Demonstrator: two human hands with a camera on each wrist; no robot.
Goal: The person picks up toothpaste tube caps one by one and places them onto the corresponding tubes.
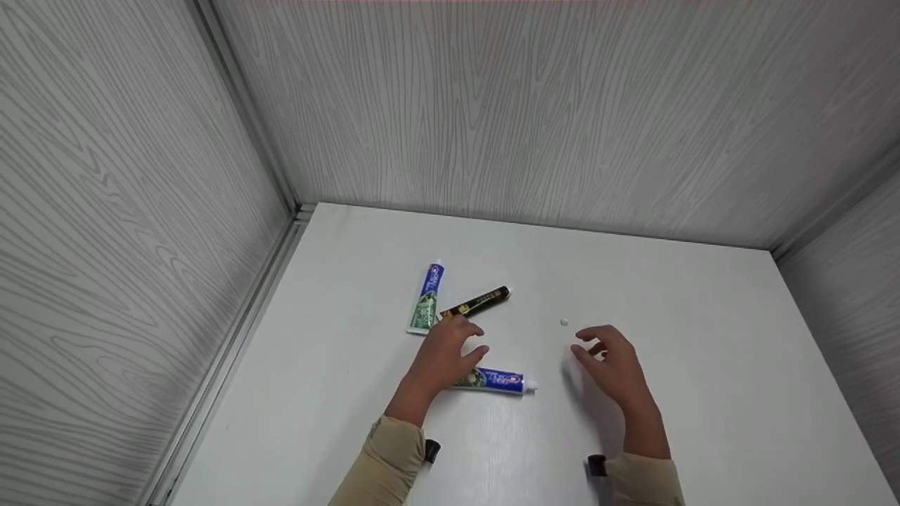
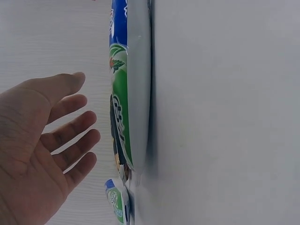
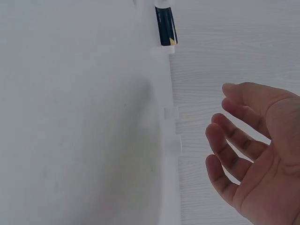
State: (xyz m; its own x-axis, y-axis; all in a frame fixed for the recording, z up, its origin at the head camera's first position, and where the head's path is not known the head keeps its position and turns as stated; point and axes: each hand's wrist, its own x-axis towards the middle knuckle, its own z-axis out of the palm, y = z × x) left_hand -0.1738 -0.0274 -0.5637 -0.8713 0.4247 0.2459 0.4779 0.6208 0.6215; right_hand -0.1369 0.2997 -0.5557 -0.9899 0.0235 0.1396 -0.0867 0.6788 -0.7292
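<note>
My left hand (image 1: 444, 355) hovers over the table with its fingers spread and loosely bent, holding nothing. Below it lies a blue and green toothpaste tube (image 1: 503, 380), its left end hidden by the hand and its white tip pointing right. A black toothpaste tube (image 1: 481, 302) lies just beyond the fingers, beside another blue and green toothpaste tube (image 1: 427, 299). On the right, my right hand (image 1: 613, 364) is in the air, fingers relaxed and empty. A small white piece (image 1: 564, 322), too small to identify surely, lies just past its fingertips.
The tubes lie on a white table (image 1: 703, 337). Wood-grain panels enclose it, with a back wall (image 1: 520, 112) and a left wall (image 1: 105, 232). In the right wrist view, small pale pieces (image 3: 173, 145) stand along the table surface.
</note>
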